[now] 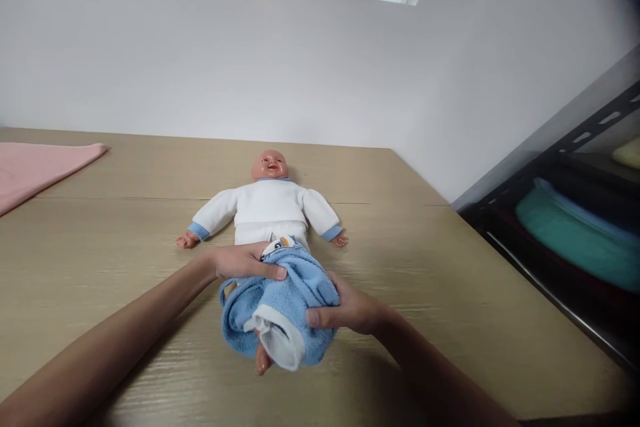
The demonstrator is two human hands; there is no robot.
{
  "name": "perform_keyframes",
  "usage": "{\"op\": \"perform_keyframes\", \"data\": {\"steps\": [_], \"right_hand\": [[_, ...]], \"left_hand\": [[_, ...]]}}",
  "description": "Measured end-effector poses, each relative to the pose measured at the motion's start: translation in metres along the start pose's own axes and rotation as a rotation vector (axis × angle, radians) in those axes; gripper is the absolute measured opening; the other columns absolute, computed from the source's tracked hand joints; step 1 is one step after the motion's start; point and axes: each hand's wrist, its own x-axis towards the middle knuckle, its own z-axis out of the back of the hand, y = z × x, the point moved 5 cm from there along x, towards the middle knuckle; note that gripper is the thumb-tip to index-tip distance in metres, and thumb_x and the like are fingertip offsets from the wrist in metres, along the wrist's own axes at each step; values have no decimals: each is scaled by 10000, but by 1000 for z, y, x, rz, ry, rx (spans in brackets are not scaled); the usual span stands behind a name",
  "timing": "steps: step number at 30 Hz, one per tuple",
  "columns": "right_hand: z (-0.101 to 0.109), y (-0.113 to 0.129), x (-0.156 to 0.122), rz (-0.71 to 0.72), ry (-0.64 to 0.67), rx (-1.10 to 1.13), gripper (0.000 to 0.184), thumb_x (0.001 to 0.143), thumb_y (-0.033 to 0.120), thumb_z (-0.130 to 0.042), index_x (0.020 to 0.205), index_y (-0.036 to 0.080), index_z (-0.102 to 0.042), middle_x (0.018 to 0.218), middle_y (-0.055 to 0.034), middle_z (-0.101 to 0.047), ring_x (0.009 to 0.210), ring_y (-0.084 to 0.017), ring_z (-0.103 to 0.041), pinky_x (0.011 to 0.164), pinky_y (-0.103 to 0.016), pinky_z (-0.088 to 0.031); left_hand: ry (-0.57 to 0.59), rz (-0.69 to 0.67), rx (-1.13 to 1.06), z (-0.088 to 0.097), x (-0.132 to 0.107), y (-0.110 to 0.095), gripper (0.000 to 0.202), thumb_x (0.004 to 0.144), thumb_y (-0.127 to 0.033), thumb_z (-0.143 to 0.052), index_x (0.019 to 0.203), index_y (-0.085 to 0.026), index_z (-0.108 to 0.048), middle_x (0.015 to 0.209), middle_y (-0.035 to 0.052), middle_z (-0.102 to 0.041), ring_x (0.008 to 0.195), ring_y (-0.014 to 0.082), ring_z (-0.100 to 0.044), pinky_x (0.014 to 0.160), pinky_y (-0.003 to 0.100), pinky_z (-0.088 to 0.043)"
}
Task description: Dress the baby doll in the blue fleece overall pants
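Note:
A baby doll (270, 203) in a white top with blue cuffs lies on its back on the wooden table (100, 260), head pointing away from me. Light blue trousers (280, 307) are bunched around its legs, and one bare foot (263, 360) pokes out of a white cuff. My left hand (245, 261) grips the trousers at the doll's waist, fingers curled over the cloth. On the near right side my right hand (350, 310) holds the bunched blue fabric by the doll's leg.
A pink cloth (35, 170) lies at the table's far left. A white wall stands just behind the table. At the right is a dark metal shelf (565, 147) with folded teal fabric (575, 233) on it.

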Motion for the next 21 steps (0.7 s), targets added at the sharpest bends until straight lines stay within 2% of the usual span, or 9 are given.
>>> {"op": "perform_keyframes", "data": {"steps": [2, 4, 6, 8, 10, 12, 16, 18, 21], "right_hand": [[2, -6, 2, 33, -33, 117, 771, 752, 620, -1014, 1346, 206, -748, 1245, -109, -802, 1192, -319, -752, 1169, -494, -558], [3, -11, 4, 60, -72, 234, 696, 798, 632, -986, 1300, 205, -763, 1145, -91, -801, 1190, -311, -741, 1173, -464, -544], [1, -14, 6, 76, -86, 306, 537, 871, 637, -936, 1150, 202, -789, 962, -54, -766, 1040, -263, -744, 1082, -413, -578], [-1, -17, 7, 73, -74, 333, 467, 898, 620, -926, 1032, 196, -781, 853, -17, -704, 860, -197, -700, 937, -345, -600], [-1, -20, 8, 43, -58, 332, 471, 880, 590, -955, 1046, 188, -775, 873, -3, -688, 791, -154, -657, 838, -288, -584], [2, -23, 8, 11, -45, 303, 522, 854, 584, -977, 1114, 177, -777, 942, -13, -709, 794, -142, -646, 788, -261, -567], [1, -15, 8, 58, 56, 175, 771, 753, 618, -1026, 1309, 159, -754, 1132, -73, -774, 961, -200, -712, 893, -301, -595], [-5, -6, 6, 70, 126, 126, 910, 689, 588, -1064, 1415, 172, -707, 1227, -98, -788, 1094, -255, -746, 1002, -354, -600], [-15, 7, 2, 79, 156, 68, 920, 689, 512, -1069, 1457, 190, -680, 1290, -119, -796, 1184, -302, -763, 1111, -443, -582]], "left_hand": [[-10, -18, 14, 0, -1, -2, 688, 927, -660, -828, 1350, -129, -721, 1315, 143, -791, 1307, 360, -704, 1177, 466, -547], [9, -32, -21, 1, -2, -1, 738, 896, -680, -846, 1370, -133, -704, 1296, 142, -796, 1287, 363, -716, 1148, 458, -566], [75, -56, -73, 1, -4, 0, 833, 789, -705, -922, 1346, -127, -700, 1211, 132, -810, 1217, 369, -743, 1097, 455, -595], [185, -48, -91, -1, -6, 2, 857, 658, -660, -1021, 1251, -117, -721, 1073, 114, -817, 1074, 356, -775, 1012, 442, -632], [251, -4, -67, -1, -8, 6, 789, 601, -575, -1074, 1152, -119, -741, 975, 95, -813, 954, 329, -779, 943, 424, -655], [246, 13, -46, 0, -9, 6, 767, 603, -541, -1082, 1158, -126, -754, 988, 91, -821, 953, 331, -784, 945, 433, -662], [206, -28, -33, -1, -9, 1, 858, 682, -591, -1040, 1350, -138, -746, 1173, 109, -829, 1145, 386, -785, 1076, 491, -626], [224, -33, -28, -3, -8, -1, 761, 726, -608, -1014, 1269, -125, -787, 1120, 109, -844, 1117, 382, -799, 1066, 479, -632], [310, -9, -30, -7, -10, 0, 557, 737, -567, -1020, 1016, -125, -827, 972, 107, -858, 976, 331, -815, 1005, 412, -659]]}}
